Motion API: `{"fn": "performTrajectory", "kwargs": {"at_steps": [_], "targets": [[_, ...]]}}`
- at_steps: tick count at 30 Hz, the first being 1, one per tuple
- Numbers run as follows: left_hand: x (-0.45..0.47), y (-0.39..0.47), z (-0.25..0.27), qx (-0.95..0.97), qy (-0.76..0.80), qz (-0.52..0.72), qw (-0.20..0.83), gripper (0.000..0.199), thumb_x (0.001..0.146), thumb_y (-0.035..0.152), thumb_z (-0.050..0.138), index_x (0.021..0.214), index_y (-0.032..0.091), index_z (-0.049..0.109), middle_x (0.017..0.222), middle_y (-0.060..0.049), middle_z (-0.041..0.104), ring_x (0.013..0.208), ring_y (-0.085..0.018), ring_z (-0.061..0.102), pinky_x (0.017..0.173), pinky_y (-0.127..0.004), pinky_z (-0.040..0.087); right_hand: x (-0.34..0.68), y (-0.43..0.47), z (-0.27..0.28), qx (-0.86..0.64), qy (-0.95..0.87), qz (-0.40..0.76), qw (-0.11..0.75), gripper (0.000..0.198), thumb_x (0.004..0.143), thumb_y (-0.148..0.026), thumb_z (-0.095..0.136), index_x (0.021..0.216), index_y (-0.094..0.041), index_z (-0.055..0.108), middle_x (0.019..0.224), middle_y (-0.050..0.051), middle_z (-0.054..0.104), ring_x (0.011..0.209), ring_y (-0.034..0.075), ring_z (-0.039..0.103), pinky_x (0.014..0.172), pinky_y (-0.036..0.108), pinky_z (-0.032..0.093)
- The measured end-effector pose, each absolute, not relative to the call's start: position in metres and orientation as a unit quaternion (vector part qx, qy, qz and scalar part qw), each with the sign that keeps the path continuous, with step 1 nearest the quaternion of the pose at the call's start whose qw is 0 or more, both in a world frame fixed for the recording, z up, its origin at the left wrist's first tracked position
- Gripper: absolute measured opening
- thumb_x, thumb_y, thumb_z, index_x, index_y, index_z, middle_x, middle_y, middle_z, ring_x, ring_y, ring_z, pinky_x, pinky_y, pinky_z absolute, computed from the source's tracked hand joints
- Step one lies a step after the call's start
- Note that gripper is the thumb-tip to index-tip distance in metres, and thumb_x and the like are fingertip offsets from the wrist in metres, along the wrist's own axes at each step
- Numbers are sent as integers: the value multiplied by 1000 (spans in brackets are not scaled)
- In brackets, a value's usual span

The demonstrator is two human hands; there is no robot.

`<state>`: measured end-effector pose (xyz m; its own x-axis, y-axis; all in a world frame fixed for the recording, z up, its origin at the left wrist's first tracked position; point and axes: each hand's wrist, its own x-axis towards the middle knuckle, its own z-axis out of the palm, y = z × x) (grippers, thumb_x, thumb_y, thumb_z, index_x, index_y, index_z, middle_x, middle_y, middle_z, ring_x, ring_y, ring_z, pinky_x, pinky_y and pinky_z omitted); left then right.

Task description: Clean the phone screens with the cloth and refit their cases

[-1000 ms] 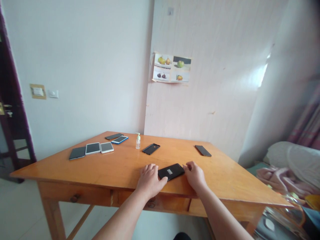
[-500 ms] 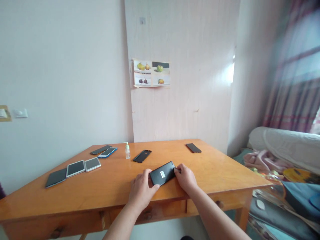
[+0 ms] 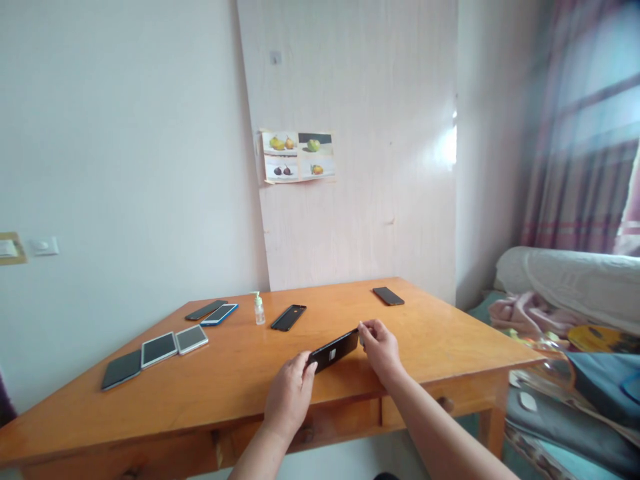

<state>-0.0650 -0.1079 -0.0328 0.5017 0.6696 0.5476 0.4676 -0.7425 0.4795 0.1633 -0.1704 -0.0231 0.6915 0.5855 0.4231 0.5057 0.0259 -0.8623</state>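
A black smartphone (image 3: 336,351) is tilted up on its long edge near the front of the wooden table, a small pale patch on the face towards me. My left hand (image 3: 290,393) grips its left end, thumb on the near side and fingers behind. At the phone's right end is my right hand (image 3: 381,350), its thumb and fingers pinched together against the upper corner. Whatever lies between those fingertips is too small to make out. Beyond the phone lies an empty black phone case (image 3: 289,318).
A clear pump bottle (image 3: 259,311) stands behind the case. On the left lie a blue-edged phone (image 3: 220,315), a dark phone (image 3: 205,310), two white-framed devices (image 3: 159,349) (image 3: 191,339) and a dark tablet-like device (image 3: 121,371). Another black phone (image 3: 389,296) lies at the back right.
The phone has been tipped from lying nearly flat to standing steeply on its edge. My left hand has turned with it, and my right hand has shifted slightly up at its right end.
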Motion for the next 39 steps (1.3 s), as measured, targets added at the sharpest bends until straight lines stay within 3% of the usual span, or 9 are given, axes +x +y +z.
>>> {"fn": "performTrajectory", "kwargs": {"at_steps": [5,10,15,25,34,39], "targets": [[-63,-107,-35,858,305,392,128,32,97,37,38,112,20,62,104,-11,70,98,-25,66,85,-36,50,154,-169,-14,-689,-409,32,598,43,84,-58,45,85,-19,65,57,-1,58,55,16,54,53,24,39],[-63,-106,-35,854,284,408,152,27,96,32,41,109,21,63,101,-10,70,93,-23,66,81,-33,50,101,-168,-7,-680,-468,38,563,34,83,-51,52,72,-23,66,57,-2,61,56,14,54,54,23,36],[-68,-105,-33,845,258,421,204,23,95,29,42,98,21,64,95,-9,72,89,-22,67,75,-30,49,49,-169,1,-675,-554,36,486,27,87,-42,50,80,-24,69,74,0,71,67,14,61,60,21,38],[-64,-104,-36,849,304,401,162,26,96,36,42,104,20,62,92,-8,71,86,-22,66,73,-30,45,144,-165,26,-782,-436,3,446,26,88,-35,47,78,-21,68,73,4,70,70,16,60,59,23,36],[-67,-102,-33,846,251,418,217,23,96,30,43,103,20,62,96,-9,71,88,-21,67,74,-29,47,56,-168,20,-742,-527,21,414,22,86,-37,52,77,-25,68,74,0,71,69,13,61,58,21,33],[-66,-103,-31,846,280,409,198,23,95,32,44,99,20,62,91,-7,71,85,-21,66,72,-30,46,83,-168,28,-775,-496,8,391,24,89,-34,48,79,-24,68,75,1,71,69,13,60,57,21,32]]}}
